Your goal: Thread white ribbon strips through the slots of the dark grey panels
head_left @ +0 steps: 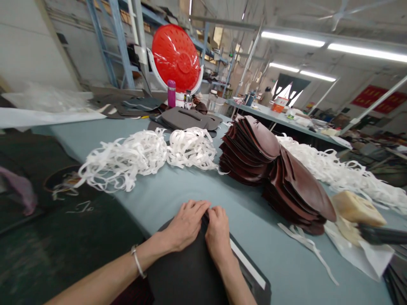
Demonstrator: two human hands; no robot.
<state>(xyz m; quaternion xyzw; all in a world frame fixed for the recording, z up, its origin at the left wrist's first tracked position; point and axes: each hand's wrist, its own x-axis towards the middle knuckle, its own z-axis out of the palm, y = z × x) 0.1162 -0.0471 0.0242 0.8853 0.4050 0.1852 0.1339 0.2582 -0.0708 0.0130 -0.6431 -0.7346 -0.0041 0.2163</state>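
Observation:
My left hand (186, 224) and my right hand (218, 239) meet at the top edge of a dark grey panel (187, 273), their fingers pinching its edge together. A white strip (248, 264) runs along the panel's right side. Beyond my hands, on the blue-grey table (254, 228), lie two stacks of overlapping brown leather pieces (248, 148) (297, 190). Tangled white ribbon offcuts (146, 159) spread out to the far left of them. More of the same white strips (337, 171) trail along the right side.
A cream moulded form (358, 209) sits at the right, and flat grey pieces (187, 118) lie at the far end of the table. Behind them stand a red plastic colander (174, 57) and a purple bottle (171, 93). A dark surface (63, 220) lies to my left, and another worktable (280, 118) stands behind.

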